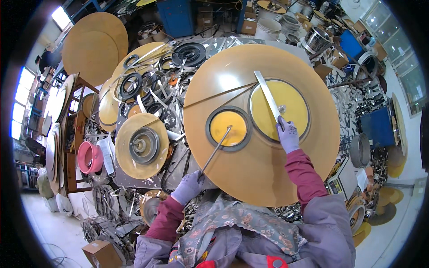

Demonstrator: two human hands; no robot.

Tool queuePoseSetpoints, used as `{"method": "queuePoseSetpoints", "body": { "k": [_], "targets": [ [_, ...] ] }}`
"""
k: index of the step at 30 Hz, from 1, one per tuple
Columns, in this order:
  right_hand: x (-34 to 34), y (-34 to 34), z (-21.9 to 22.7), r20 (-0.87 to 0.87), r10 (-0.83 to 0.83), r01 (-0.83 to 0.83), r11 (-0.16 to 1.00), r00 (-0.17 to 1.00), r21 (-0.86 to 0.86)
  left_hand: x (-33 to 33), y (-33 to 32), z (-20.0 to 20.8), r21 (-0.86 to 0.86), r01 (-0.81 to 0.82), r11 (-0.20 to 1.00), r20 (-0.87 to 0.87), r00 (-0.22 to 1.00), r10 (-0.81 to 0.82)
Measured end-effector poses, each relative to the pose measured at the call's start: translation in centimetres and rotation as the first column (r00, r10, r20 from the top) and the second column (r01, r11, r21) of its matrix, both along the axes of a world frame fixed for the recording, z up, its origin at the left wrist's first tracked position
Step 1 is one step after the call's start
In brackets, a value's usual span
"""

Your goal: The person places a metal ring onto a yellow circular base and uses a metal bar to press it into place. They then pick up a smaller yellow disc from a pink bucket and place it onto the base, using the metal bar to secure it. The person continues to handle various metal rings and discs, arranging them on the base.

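A large round tan disc [214, 165] lies in front of me. On it sit a small yellow disc [225, 123] with a dark grey ring around it and a bigger yellow disc [290, 109] with a thin dark rim and a metal knob. My left hand [190, 186], in a light purple glove, is closed around a thin metal rod [214, 154]; its far end meets the small disc's middle. In my gloved right hand [288, 135] is the near end of a flat metal bar [267, 96], which slants across the bigger disc. A dark band [223, 96] runs leftward from it.
Left of the large disc, a smaller tan disc [123, 154] carries a stepped grey metal wheel [151, 147]. Black rings [130, 85] and loose metal strips crowd the far left of the table. A pink basin [89, 157] stands farther left; blue bins [379, 127] and scrap are at right.
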State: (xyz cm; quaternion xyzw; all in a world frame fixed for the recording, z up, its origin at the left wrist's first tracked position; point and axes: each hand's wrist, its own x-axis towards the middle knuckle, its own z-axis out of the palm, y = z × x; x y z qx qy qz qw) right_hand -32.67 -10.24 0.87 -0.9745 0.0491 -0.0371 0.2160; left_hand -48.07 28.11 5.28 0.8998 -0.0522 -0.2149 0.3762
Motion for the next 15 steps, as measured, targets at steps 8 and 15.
{"method": "queuePoseSetpoints", "body": {
  "k": [8, 15],
  "targets": [
    [-0.3, 0.1, 0.3, 0.002, 0.005, -0.005, 1.000, 1.000, 0.023, -0.3, -0.3, 0.3, 0.031, 0.010, 0.999, -0.032, 0.999, -0.009],
    [-0.4, 0.2, 0.9, -0.010, -0.021, 0.021, 1.000, 1.000, -0.024, -0.9, 0.2, -1.0, -0.046, -0.023, 0.999, -0.008, 1.000, 0.022]
  ]
}}
